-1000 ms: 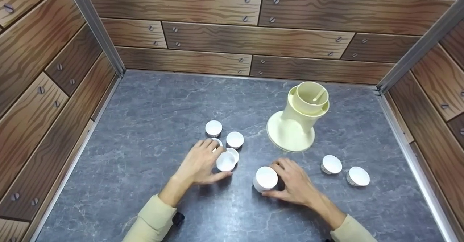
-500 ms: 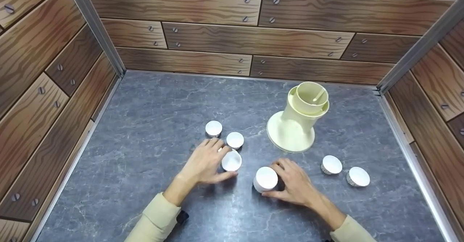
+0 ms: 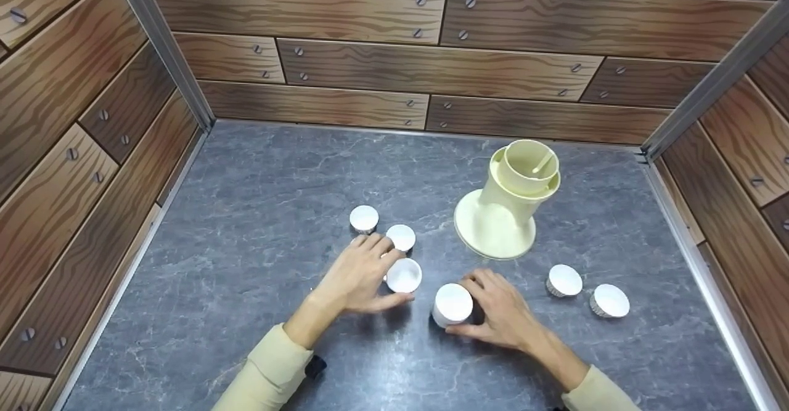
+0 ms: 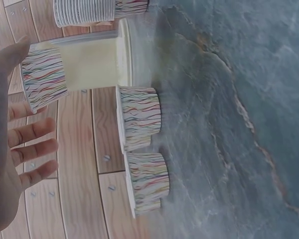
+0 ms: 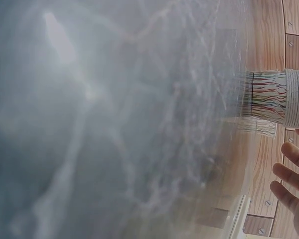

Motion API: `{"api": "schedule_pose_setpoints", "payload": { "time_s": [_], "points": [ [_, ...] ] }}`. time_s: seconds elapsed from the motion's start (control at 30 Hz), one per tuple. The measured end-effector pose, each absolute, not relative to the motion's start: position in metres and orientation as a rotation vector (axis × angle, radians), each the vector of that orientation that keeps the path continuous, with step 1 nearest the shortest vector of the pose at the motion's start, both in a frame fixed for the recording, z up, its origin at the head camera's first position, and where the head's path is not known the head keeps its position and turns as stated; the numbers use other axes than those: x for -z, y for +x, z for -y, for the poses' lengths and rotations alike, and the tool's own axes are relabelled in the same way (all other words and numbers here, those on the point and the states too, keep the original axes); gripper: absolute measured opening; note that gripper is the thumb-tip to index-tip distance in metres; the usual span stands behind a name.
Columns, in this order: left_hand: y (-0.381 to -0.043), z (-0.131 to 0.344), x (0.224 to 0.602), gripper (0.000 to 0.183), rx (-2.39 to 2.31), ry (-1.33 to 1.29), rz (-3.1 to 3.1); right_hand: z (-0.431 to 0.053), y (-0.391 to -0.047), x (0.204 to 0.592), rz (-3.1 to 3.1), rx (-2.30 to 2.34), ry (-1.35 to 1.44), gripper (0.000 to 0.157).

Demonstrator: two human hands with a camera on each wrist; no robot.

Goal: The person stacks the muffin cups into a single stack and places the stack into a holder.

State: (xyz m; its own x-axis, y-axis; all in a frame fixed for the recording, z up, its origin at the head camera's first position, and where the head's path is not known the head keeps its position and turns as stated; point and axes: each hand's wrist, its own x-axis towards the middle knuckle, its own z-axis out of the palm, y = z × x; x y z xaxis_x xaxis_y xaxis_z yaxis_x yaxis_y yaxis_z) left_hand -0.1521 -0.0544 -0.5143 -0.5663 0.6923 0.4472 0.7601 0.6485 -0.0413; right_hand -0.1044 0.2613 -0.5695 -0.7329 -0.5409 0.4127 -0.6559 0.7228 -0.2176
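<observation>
Cup [image 3: 404, 275] pinched in the left hand [image 3: 362, 276], raised; stack [image 3: 452, 305] gripped by the right hand [image 3: 502, 313], both well in from the far edge of the desk [image 3: 277, 170].

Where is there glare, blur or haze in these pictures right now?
Head view: mostly clear, with glare on the gray tabletop at lower center; left wrist view: hazy and sideways, though the stripes on the striped paper cup in the left hand are readable; right wrist view: bright streak at upper left, tabletop heavily blurred, the stack of paper cups noticeably crisper.
</observation>
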Motion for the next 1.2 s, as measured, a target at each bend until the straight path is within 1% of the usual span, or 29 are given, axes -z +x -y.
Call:
{"api": "schedule_pose_setpoints", "payload": {
  "time_s": [0.3,1.2],
  "points": [
    [-0.15,0.048,0.513,0.064,0.264,-1.157,2.437,-0.261,-0.104,0.57,2.6,-0.505,0.936,0.072],
    [-0.143,0.014,0.499,0.06,0.337,-1.31,2.373,-0.261,-0.106,0.572,2.566,-0.473,0.96,0.075]
  ]
}}
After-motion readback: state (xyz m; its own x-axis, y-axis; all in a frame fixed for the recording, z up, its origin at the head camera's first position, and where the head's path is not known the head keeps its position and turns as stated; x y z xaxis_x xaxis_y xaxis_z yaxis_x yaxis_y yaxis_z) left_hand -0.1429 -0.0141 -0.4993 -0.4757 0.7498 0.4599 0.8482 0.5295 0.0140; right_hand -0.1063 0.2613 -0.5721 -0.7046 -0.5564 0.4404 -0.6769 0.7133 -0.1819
